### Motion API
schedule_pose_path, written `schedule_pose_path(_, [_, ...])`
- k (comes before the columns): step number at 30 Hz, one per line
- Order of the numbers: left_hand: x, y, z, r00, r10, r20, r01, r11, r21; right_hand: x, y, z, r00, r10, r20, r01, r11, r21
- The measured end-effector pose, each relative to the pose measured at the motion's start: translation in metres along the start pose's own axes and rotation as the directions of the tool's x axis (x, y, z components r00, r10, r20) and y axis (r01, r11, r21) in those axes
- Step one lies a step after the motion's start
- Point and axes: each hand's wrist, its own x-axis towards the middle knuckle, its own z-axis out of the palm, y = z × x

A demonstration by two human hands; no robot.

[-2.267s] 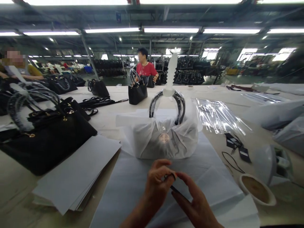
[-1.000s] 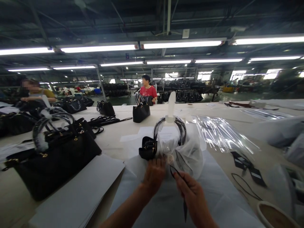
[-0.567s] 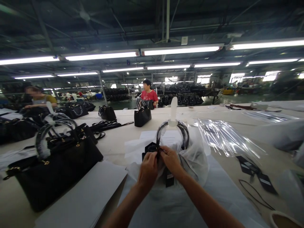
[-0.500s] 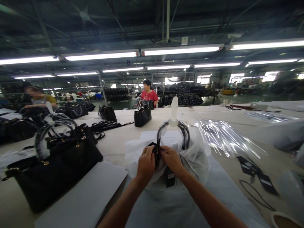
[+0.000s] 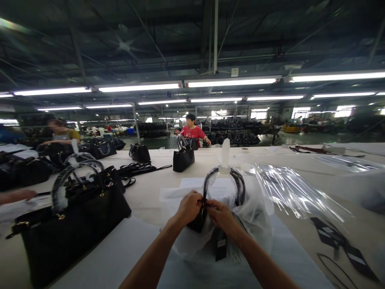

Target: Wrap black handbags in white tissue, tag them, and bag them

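A black handbag wrapped in white tissue paper stands in front of me, its wrapped handles arching upward. My left hand is closed at the foot of the left handle. My right hand is pinched close beside it at the same spot. A black hang tag dangles on a thin cord below my right hand. What each hand pinches is too small to make out; it looks like the tag's cord at the handle ring.
A large black handbag lies at the left on white paper sheets. Clear plastic bags and more black tags lie at the right. Smaller black bags stand farther back. Two people work across the tables.
My hands rose from the paper, where they held the tag's cord, to the bag's left handle base. The tissue at the front was pulled down. The camera tilted up.
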Motion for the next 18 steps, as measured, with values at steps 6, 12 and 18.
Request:
schedule_pose_path(6, [-0.018, 0.001, -0.002, 0.994, 0.041, -0.106, -0.039, 0.999, 0.022, -0.010, 0.001, -0.005, 0.985, -0.146, -0.096, 0.118, 0.960, -0.254])
schedule_pose_path(12, [-0.047, -0.009, 0.001, 0.930, 0.313, -0.192, -0.247, 0.920, 0.305, -0.019, -0.009, -0.001, 0.944, -0.284, -0.171, 0.084, 0.703, -0.706])
schedule_pose_path(18, [-0.060, -0.009, 0.004, 0.798, 0.555, -0.235, -0.416, 0.790, 0.450, -0.017, -0.013, 0.004, 0.953, -0.241, -0.185, 0.009, 0.631, -0.776])
